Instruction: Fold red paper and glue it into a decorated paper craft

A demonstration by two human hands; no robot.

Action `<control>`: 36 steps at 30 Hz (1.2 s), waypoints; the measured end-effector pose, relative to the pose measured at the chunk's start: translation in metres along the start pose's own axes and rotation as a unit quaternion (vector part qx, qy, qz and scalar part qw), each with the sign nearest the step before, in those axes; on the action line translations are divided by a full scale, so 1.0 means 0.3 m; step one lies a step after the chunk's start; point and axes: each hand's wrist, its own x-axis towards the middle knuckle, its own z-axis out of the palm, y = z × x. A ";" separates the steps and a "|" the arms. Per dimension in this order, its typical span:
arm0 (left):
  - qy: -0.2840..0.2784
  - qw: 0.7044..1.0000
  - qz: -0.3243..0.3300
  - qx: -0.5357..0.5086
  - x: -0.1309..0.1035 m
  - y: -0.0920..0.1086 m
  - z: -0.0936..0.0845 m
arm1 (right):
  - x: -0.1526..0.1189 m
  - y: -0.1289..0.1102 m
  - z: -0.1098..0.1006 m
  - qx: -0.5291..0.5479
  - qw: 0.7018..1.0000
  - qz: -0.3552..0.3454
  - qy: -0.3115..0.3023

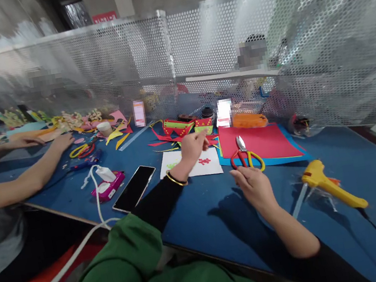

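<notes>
My right hand (255, 187) grips scissors (243, 153) with one red and one yellow handle, their blades pointing away from me. My left hand (192, 149) hovers over the back of a white sheet (193, 170) that bears a green and a red shape; its fingers are curled together and a pointing finger reaches toward small red and green paper pieces (203, 126). Whether anything is between those fingers is too small to tell. Red paper (255, 142) lies on blue paper beyond the scissors.
A black phone (134, 188) and a purple box (109, 187) with a white cable lie left. On the right rests a yellow glue gun (332, 186). Another person's arms (35, 174) reach over the table's left part. A perforated metal screen (206, 36) stands behind.
</notes>
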 end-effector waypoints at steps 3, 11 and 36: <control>0.018 0.983 0.000 0.185 0.151 -0.028 -0.114 | -0.002 -0.004 0.006 -0.025 0.999 -0.034 0.007; -0.075 0.861 0.007 0.503 0.358 -0.241 -0.262 | -0.023 0.002 0.056 -0.064 0.993 -0.103 0.017; -0.109 0.789 0.167 0.581 0.566 -0.382 -0.356 | -0.064 -0.005 0.077 -0.081 0.987 -0.137 -0.026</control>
